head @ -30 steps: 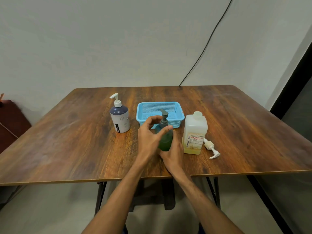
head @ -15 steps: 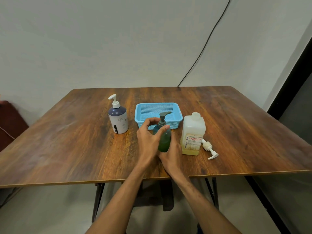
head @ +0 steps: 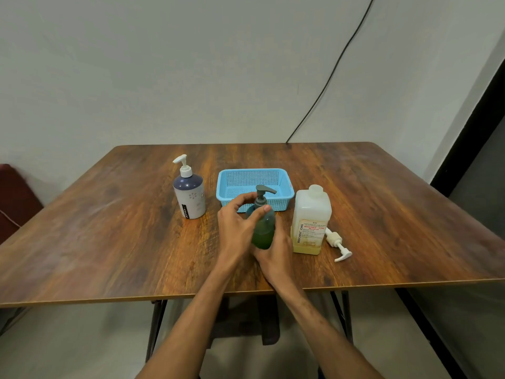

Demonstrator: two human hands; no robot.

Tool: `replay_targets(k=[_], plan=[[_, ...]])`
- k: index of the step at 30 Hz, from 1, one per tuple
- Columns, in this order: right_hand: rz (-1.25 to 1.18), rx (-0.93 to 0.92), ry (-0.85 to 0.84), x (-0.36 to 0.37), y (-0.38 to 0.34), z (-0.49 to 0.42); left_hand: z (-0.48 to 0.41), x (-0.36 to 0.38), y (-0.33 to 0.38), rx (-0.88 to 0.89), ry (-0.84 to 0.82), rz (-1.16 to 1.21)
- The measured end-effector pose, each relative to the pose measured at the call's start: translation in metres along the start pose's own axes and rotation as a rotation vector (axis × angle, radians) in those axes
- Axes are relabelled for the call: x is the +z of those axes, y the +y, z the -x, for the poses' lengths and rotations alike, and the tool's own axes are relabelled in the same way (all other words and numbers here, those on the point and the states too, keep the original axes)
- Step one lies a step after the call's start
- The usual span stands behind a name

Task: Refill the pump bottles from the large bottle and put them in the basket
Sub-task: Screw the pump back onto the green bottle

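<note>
Gripping hands: the left hand (head: 235,228) curls thumb and forefinger round the collar under the grey pump head (head: 263,191); the right hand (head: 277,254) wraps the lower body of the same bottle from its 5 o'clock side.
Green pump bottle (head: 263,232): upright at the near middle of the table (head: 109,242), long axis vertical, spout pointing to 3 o'clock. The right hand hides its base.
Step, as I judge it: twisting the pump off so the bottle can be filled.
Deciding relation: the collar sits directly above the right hand's grip, so the left hand turns about the vertical axis while the right braces.
Large bottle (head: 311,214): at 3 o'clock of the green one, just beside the right hand, which is nearer. Its neck is open and a loose white pump (head: 337,243) lies at its 4 o'clock.
Blue basket (head: 284,202): at 12 o'clock, just behind the green bottle; neither pump bottle is in it yet.
White pump bottle (head: 191,198): at 10 o'clock, apart from both hands, pump fitted.
</note>
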State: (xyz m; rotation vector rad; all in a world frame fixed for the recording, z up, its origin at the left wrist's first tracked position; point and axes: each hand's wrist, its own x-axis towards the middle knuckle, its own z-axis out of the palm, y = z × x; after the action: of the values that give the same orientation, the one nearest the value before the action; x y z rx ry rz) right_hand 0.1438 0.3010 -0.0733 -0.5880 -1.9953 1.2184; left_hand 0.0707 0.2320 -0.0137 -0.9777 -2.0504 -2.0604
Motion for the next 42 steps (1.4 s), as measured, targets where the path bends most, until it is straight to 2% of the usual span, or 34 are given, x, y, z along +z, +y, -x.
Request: replay_targets(k=[5,18,25,29,33,38,42], plan=[[-0.011,-0.002,-0.014,0.000,0.000,0.001,-0.010,-0.011,-0.003,-0.041,-0.118,0.040],[0.016,-0.001,-0.035,0.000,0.001,0.001,0.001,-0.011,-0.004,-0.084,-0.130,0.109],[0.050,-0.026,-0.055,-0.001,0.000,0.003,0.027,-0.011,-0.020,-0.119,-0.135,-0.080],[-0.036,0.027,-0.126,-0.009,-0.005,0.002,0.026,-0.016,-0.024,-0.118,-0.111,-0.123],[-0.072,0.160,-0.197,-0.015,0.000,0.000,0.016,-0.029,-0.029,-0.128,-0.110,-0.106],[0.031,0.134,-0.223,-0.014,-0.001,-0.005,-0.009,-0.049,-0.017,-0.163,-0.141,-0.008],[0.168,0.039,-0.244,-0.009,0.000,-0.009,-0.046,-0.058,-0.003,-0.091,-0.162,-0.043]])
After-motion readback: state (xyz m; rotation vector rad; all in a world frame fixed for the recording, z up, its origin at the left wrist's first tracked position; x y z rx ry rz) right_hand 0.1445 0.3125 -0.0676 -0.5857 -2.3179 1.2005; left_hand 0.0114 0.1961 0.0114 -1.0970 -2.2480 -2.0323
